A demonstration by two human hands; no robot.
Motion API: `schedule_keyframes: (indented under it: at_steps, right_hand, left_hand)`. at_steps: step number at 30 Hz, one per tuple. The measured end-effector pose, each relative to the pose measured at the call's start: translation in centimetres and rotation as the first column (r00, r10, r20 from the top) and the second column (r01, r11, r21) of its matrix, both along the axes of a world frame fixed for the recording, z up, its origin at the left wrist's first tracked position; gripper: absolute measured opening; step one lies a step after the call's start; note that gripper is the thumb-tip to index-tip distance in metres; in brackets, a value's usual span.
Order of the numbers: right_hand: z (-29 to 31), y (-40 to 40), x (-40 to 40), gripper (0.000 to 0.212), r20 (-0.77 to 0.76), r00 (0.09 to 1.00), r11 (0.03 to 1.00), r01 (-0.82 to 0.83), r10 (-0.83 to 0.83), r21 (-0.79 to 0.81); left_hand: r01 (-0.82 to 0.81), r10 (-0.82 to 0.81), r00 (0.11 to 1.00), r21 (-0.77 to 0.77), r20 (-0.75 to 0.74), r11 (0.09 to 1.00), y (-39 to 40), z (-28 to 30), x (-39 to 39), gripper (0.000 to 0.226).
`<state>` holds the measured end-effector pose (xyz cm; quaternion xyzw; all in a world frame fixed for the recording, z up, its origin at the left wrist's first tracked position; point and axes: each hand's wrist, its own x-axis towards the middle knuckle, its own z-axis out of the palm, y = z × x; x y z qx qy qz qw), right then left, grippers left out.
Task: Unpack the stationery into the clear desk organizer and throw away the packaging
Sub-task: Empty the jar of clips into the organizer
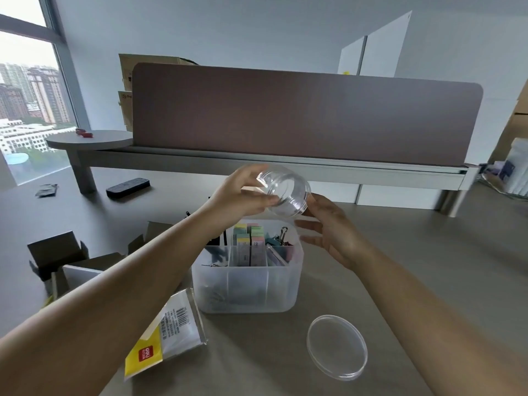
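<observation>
My left hand (243, 192) grips a clear, empty plastic jar (285, 191), tipped on its side with its mouth facing down-right, above the clear desk organizer (247, 290). My right hand (331, 232) hovers just right of the jar, fingers straight and spread, holding nothing. The organizer's compartments hold pastel sticky notes (248, 235), binder clips (281, 235) and dark pens. The jar's clear round lid (337, 347) lies on the desk in front of the organizer, to the right. A clear and yellow plastic packet (165, 332) lies at the organizer's left front.
Opened cardboard boxes (60, 252) lie on the desk to the left. A black eraser block (127, 187) and a small dark packet (47, 190) sit further back left. A brown partition (300, 115) on a raised shelf closes the back of the desk.
</observation>
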<state>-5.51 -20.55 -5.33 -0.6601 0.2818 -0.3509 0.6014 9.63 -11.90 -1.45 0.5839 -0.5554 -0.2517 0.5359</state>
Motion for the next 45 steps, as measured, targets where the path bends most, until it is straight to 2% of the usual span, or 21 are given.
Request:
schedule_keyframes:
  at_steps: [2,4,6,8,10,12,15,17,20,25,27,28,29,31,32,35,40,45]
  right_hand:
    - [0.5,0.1,-0.3,0.010,0.047,0.997,0.997,0.065,-0.064,-0.039]
    - [1.1,0.3,-1.1,0.011,0.079,0.991,0.994,0.112,-0.110,-0.019]
    - [1.5,0.9,-2.2,0.013,0.128,0.985,0.992,0.115,-0.120,0.044]
    - [1.5,1.6,-3.6,0.014,0.163,0.979,0.989,0.109,-0.124,0.097]
    - [1.0,2.1,-5.0,0.014,0.139,0.976,0.981,0.147,-0.165,0.129]
    - [0.3,2.6,-6.3,0.017,0.091,0.966,0.959,0.223,-0.241,0.173]
    - [-1.2,3.1,-7.8,0.023,-0.071,0.942,0.922,0.336,-0.329,0.193]
    - [-2.4,3.5,-8.4,0.025,-0.172,0.921,0.911,0.376,-0.348,0.169]
    - [-4.2,3.3,-8.9,0.028,-0.242,0.883,0.889,0.440,-0.402,0.129]
    - [-4.8,2.7,-8.8,0.042,-0.389,0.790,0.873,0.480,-0.474,-0.089]
    - [-4.1,3.6,-8.5,0.045,-0.372,0.706,0.798,0.528,-0.602,-0.290]
    - [-3.6,4.5,-8.3,0.044,-0.316,0.691,0.750,0.516,-0.650,-0.414]
    - [-3.1,5.5,-8.0,0.044,-0.247,0.723,0.728,0.484,-0.645,-0.485]
    - [-2.3,7.5,-7.0,0.045,-0.178,0.847,0.762,0.334,-0.501,-0.555]
    - [-2.0,8.4,-6.3,0.045,-0.201,0.885,0.774,0.233,-0.420,-0.589]
    - [-1.9,9.5,-4.2,0.043,-0.353,0.882,0.772,0.019,-0.312,-0.636]
    - [-1.9,9.4,-2.6,0.029,-0.419,0.854,0.816,0.012,-0.310,-0.579]
    - [-1.8,8.6,-2.4,0.024,-0.376,0.882,0.825,0.025,-0.283,-0.564]
  left_hand:
    - [0.002,-0.001,0.998,0.010,-0.055,1.000,-0.1,0.4,-0.8,0.049]
    - [0.011,-0.009,0.998,0.029,-0.064,1.000,-0.3,0.6,-1.8,0.045]
    - [0.021,-0.019,0.999,0.065,-0.037,0.998,-0.3,0.5,-2.9,0.044]
    - [0.016,-0.022,0.998,0.111,0.053,0.994,-0.2,-0.1,-3.8,0.049]
    - [0.007,-0.024,0.991,0.135,0.128,0.991,0.2,-0.9,-4.4,0.058]
    - [0.015,-0.031,0.990,0.117,0.141,0.993,1.1,-1.6,-4.8,0.055]
    - [-0.054,0.028,0.960,0.086,0.277,0.995,3.2,-2.6,-4.8,0.052]
    - [-0.132,0.103,0.894,0.038,0.436,0.990,4.6,-3.3,-4.4,0.053]
    - [-0.205,0.196,0.743,-0.061,0.640,0.977,6.4,-4.1,-4.0,0.047]
    - [-0.294,0.236,0.563,-0.075,0.792,0.953,8.8,-5.1,-2.5,0.048]
    - [-0.309,0.294,0.530,-0.141,0.796,0.941,9.7,-5.4,-1.9,0.046]
    - [-0.312,0.325,0.530,-0.176,0.783,0.934,10.0,-5.5,-1.6,0.045]
    - [-0.325,0.356,0.543,-0.200,0.760,0.924,10.3,-5.6,-1.3,0.045]
    - [-0.377,0.418,0.589,-0.222,0.692,0.899,10.8,-5.7,-0.9,0.047]
    - [-0.401,0.444,0.607,-0.229,0.659,0.887,10.9,-5.7,-0.8,0.049]
    - [-0.472,0.491,0.651,-0.199,0.578,0.859,11.3,-5.8,-0.4,0.049]
    - [-0.521,0.496,0.802,-0.015,0.333,0.854,10.9,-6.1,0.7,0.062]
    - [-0.293,0.276,0.955,0.188,0.110,0.937,9.7,-6.0,2.6,0.095]
